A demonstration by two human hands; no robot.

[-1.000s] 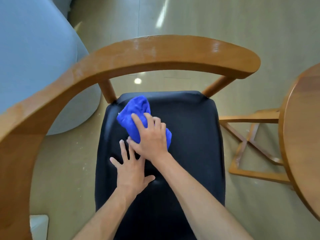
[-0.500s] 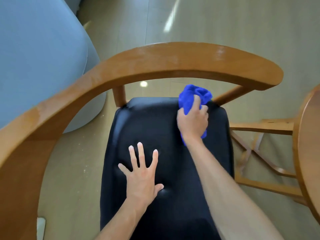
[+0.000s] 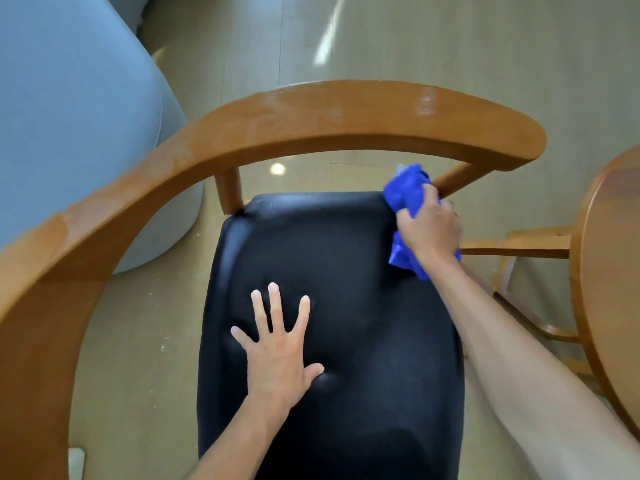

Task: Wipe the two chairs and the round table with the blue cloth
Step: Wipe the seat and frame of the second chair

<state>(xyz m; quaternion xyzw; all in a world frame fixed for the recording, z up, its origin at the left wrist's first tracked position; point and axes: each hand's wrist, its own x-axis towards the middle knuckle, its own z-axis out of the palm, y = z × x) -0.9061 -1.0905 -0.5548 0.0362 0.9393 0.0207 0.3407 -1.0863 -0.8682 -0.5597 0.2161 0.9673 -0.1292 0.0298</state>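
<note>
Right hand (image 3: 431,230) grip: fingers curled round the bunched blue cloth (image 3: 407,192), pressing it onto the far right corner of the black seat (image 3: 346,271), right of frame centre, just beside the chair's rear post. I read that as working the seat edge where dirt would collect. Left hand (image 3: 277,348) is spread flat on the seat at lower centre, holding nothing, probably bracing the chair. The curved wooden backrest (image 3: 311,116) arcs above, unwiped as far as I can judge. Round worktop (image 3: 609,271) at right edge, untouched.
</note>
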